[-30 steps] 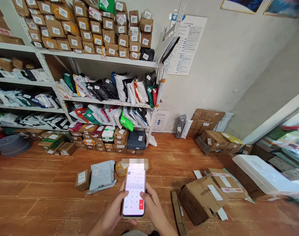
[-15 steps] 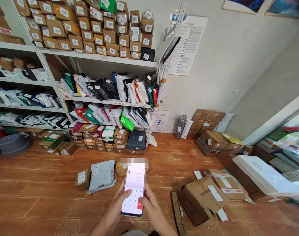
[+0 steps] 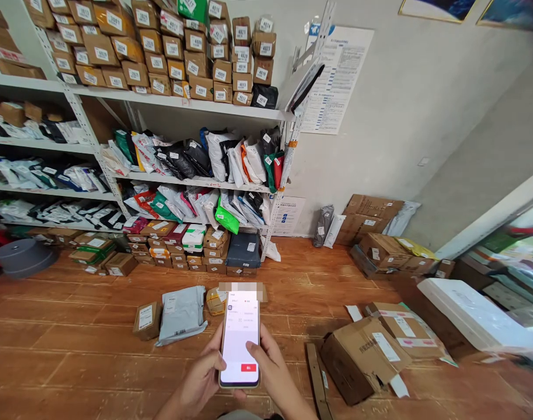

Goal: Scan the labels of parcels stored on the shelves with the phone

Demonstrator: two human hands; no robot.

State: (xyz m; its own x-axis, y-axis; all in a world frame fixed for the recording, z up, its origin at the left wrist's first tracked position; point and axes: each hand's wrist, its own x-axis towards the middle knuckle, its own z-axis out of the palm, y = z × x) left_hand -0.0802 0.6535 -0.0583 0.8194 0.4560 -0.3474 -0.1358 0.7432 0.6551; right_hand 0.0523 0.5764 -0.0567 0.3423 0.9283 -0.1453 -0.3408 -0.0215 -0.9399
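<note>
A smartphone is held upright low in the middle of the head view, its lit white screen facing me with a red button near the bottom. My left hand grips its left side, the thumb lying at the lower left edge. Around the right side is my right hand, its thumb over the middle of the screen. A blurred patch covers the phone's top. Beyond it on the floor lie a grey plastic mailer, a small brown box and a yellow-taped parcel, partly behind the phone.
White shelves full of labelled boxes and bagged parcels line the wall. More boxes are stacked beneath. At right stand an opened carton, a taped box and a white foam box. A grey stool is at left.
The number keypad on the phone screen has gone, leaving a form with a red button. My left thumb has drawn back to the phone's edge; my right thumb has moved up slightly.
</note>
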